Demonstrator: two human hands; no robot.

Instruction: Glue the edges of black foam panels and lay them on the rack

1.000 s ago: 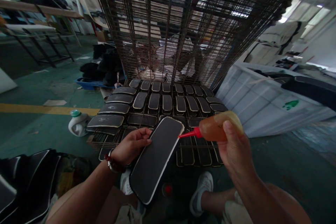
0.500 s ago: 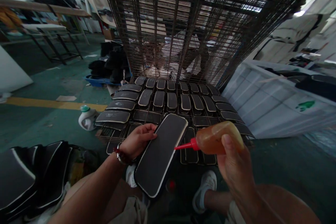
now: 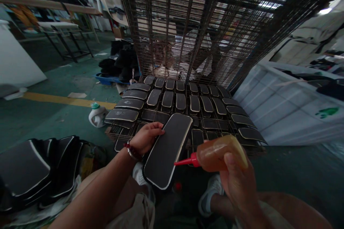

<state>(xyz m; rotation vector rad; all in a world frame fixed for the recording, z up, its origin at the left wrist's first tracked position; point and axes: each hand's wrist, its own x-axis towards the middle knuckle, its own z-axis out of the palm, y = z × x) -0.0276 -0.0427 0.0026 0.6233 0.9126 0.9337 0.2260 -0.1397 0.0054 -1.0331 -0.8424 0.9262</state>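
Observation:
A dark oblong panel (image 3: 168, 152) with a pale rim is tilted in front of me. My left hand (image 3: 146, 137) grips its left edge, fingers on top. My right hand (image 3: 238, 175) is wrapped round a squeeze bottle (image 3: 220, 153) of amber liquid. The bottle's red nozzle (image 3: 186, 162) points left, its tip at the panel's lower right edge. Beyond the panel, many similar panels (image 3: 167, 99) lie in rows on a wire rack (image 3: 182, 35).
More rimmed panels (image 3: 24, 164) are piled at the lower left. A white jug (image 3: 97, 116) with a green cap stands on the floor. A blue tray (image 3: 107, 79) holds black items. At the right is a large white bin (image 3: 290, 111).
The nozzle tip has moved down along the panel's right edge toward its lower end. The surroundings have shifted slightly rightward in view. Both hands keep their holds.

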